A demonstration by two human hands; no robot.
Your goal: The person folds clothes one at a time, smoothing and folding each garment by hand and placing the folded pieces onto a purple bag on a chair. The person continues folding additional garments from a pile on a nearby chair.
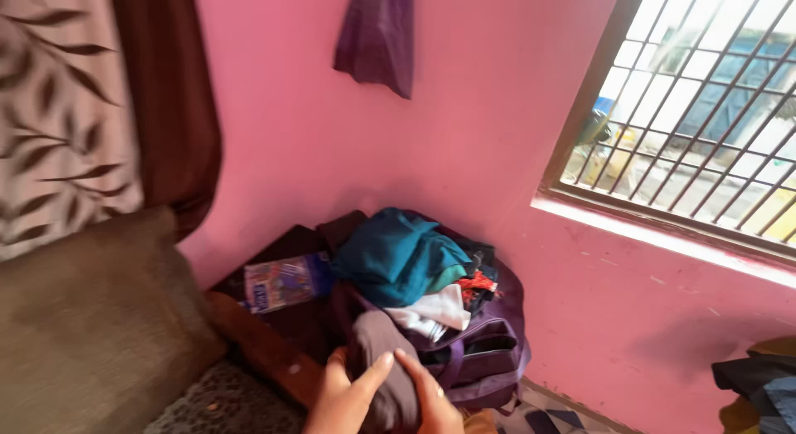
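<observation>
bag (pixel 485 351): below window (pixel 705 111), against wall | clothes pile (pixel 406 260): in bag | packet (pixel 282 282): left of bag | both hands (pixel 373 397): before bag, around rolled garment (pixel 383 359)

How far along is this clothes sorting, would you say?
Probably early. Done: nothing visibly sorted or set aside. In hand: the left hand and right hand together grip a dark grey-brown garment in front of the purple bag. Left: a teal cloth and white cloth remain heaped on the bag.
</observation>
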